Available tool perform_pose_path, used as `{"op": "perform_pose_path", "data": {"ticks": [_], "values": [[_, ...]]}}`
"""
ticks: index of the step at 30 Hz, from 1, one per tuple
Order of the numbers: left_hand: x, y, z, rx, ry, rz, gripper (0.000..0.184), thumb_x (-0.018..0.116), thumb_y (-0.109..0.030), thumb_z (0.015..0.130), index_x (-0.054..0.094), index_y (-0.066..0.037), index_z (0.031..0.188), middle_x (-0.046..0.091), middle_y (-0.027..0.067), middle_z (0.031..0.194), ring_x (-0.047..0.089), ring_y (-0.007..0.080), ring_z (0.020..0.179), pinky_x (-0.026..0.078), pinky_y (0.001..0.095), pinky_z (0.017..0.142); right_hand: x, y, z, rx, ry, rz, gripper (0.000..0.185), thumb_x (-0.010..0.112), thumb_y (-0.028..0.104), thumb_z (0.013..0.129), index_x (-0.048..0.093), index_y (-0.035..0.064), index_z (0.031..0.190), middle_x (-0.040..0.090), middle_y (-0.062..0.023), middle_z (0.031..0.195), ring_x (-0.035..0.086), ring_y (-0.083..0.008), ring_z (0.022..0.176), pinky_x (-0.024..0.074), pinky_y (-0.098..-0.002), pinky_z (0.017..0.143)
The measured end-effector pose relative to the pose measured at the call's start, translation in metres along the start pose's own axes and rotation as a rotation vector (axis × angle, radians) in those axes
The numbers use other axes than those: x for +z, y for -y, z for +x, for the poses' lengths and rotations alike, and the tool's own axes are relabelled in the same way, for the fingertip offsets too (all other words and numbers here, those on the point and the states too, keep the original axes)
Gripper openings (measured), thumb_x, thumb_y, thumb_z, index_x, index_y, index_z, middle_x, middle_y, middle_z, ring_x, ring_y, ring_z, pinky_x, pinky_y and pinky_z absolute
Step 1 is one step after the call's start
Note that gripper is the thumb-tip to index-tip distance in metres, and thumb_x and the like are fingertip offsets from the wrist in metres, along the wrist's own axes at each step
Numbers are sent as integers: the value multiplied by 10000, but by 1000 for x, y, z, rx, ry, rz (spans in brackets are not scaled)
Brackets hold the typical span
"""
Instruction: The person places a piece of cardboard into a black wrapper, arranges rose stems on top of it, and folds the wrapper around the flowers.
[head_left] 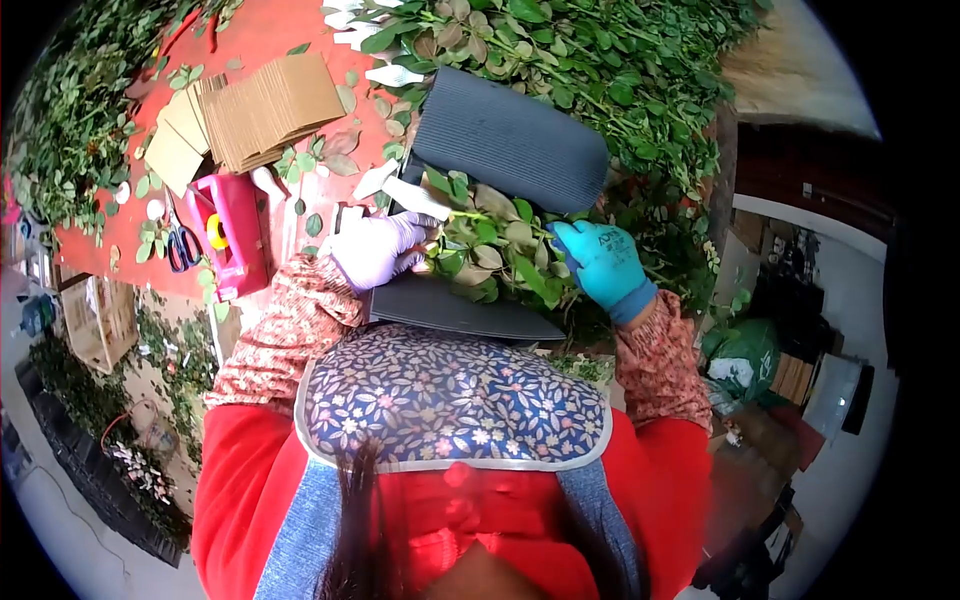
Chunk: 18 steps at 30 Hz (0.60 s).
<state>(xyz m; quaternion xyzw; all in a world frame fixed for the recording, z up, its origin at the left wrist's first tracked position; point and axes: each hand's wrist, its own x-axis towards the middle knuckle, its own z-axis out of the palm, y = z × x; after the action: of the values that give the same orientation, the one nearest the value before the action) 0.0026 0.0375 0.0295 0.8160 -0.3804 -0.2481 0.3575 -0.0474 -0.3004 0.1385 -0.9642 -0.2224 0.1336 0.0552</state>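
Note:
My left hand [385, 248], in a pale lilac glove, has its fingers curled at the head end of a small bunch of leafy rose stems [500, 245]. White bud sleeves [415, 198] lie just above those fingers. At the other end of the bunch, my right hand [604, 262], in a teal glove, is closed around the stems; its fingertips are partly hidden by leaves. Beneath the bunch is a dark ribbed wrapping sheet [460, 308]. Its far part [510, 140] curves up behind the stems.
Leafy stems [620, 60] are heaped at the back right. On the red table [330, 70] are cardboard pieces [270, 110], a pink tape dispenser [235, 250] and scissors [182, 245]. More foliage [70, 130] piles up at the far left. A crate [97, 325] stands lower left.

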Motion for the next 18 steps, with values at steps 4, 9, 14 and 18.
{"op": "perform_pose_path", "data": {"ticks": [4,9,14,18], "values": [[6,7,-1,20,-49,-332,241,651,-29,849,662,-12,1090,633,135,1219,627,301,1088,529,357,897,34,-43,-3,86,122,130,361,592,51,837,635,103,1192,669,-137,1098,653,-335,921,531,-410,793],[-2,1,0,128,-97,-200,251,634,-21,864,653,-20,1114,632,135,1229,631,300,1094,527,351,892,54,-67,-6,80,209,247,512,615,-15,759,618,118,1253,665,-156,1135,640,-356,994,522,-434,863],[-24,-19,8,-18,8,-165,319,639,-38,857,647,-85,1173,650,121,1139,641,301,1028,518,387,846,52,-63,1,64,249,274,481,624,33,779,625,136,1249,675,-170,1079,648,-368,935,528,-459,830],[-33,-26,15,70,-165,10,396,662,-42,838,625,-104,1227,616,127,1159,639,292,994,525,380,811,51,-64,0,48,198,333,445,610,57,812,635,146,1247,676,-175,1082,655,-364,917,532,-452,826]]}}
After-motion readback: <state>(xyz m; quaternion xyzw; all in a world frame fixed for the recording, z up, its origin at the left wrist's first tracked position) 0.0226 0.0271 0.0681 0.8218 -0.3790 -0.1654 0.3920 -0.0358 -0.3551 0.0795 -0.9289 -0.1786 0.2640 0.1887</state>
